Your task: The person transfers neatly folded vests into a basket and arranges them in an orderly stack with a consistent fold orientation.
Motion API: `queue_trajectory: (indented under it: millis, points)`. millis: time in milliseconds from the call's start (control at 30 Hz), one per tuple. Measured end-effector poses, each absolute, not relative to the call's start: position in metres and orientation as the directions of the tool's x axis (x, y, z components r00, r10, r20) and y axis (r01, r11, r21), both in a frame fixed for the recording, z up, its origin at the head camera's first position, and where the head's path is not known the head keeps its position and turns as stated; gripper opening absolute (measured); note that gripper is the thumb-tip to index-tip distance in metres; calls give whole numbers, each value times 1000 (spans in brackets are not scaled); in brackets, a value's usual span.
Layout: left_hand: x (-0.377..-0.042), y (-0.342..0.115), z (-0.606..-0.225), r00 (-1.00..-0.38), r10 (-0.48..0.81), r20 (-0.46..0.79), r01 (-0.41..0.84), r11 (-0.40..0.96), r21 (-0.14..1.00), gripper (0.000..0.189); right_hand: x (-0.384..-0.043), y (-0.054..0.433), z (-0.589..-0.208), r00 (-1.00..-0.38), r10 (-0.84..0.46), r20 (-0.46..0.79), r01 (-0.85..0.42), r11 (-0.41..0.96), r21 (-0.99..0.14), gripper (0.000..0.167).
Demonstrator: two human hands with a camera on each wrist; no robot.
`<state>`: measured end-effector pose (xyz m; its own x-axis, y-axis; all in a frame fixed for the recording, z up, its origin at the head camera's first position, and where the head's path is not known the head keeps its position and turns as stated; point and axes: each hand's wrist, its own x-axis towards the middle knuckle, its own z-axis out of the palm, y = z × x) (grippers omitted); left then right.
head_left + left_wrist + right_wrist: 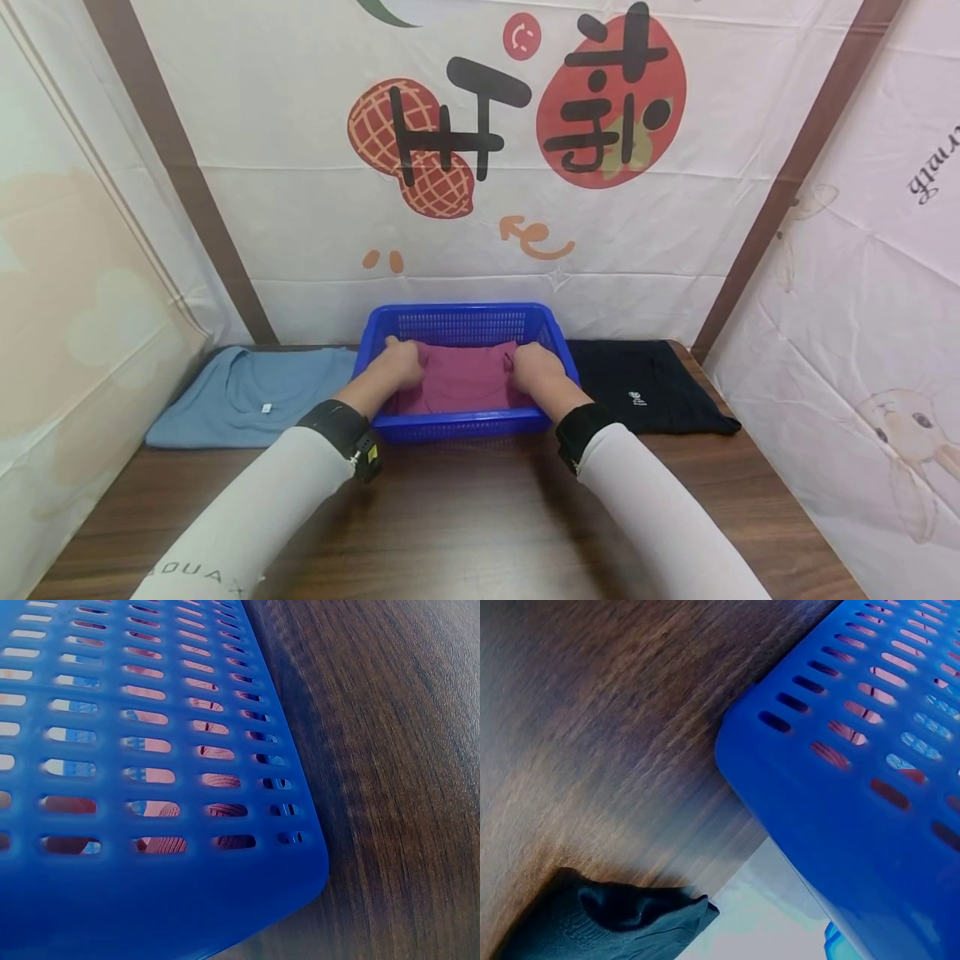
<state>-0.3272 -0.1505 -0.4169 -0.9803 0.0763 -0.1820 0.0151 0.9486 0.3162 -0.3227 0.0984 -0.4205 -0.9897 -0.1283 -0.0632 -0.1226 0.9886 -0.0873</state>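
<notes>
A folded dark-pink shirt (468,379) lies inside a blue plastic basket (461,427) at the back of the table. At its left edge my left hand (401,364) grips the cloth, knuckles up. My right hand (536,367) holds the opposite edge, its fingers mostly hidden. In the left wrist view, the slotted basket wall (165,892) blocks the hand, and pinkish cloth shows through the holes. Much the same appears in the right wrist view, where the basket side (802,795) covers the hand.
Left of the basket lies a folded blue-grey shirt (262,396). To its right is a folded black shirt (645,387) with a small white print. The wooden table (465,517) stretches in front, and a printed cloth wall (300,225) stands close behind.
</notes>
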Motion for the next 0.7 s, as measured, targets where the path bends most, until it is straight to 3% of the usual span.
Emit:
queue_trajectory:
  millis: [400,500,600,700]
  points:
    - [-325,-148,-419,-975,57,-216,-10,955,295,61,-323,102,-422,-986,-157,-53,-152,984,-89,20]
    - [-321,-149,-418,-978,68,-197,-2,943,333,60,-321,103,-421,-983,-174,-55,-168,981,-91,31]
    - [-318,-149,-418,-982,75,-172,6,927,374,54,-321,103,-420,-979,-198,-41,-196,979,-61,44]
    - [-316,-149,-418,-984,82,-157,18,927,374,50,-320,103,-420,-974,-226,-14,-226,974,8,35]
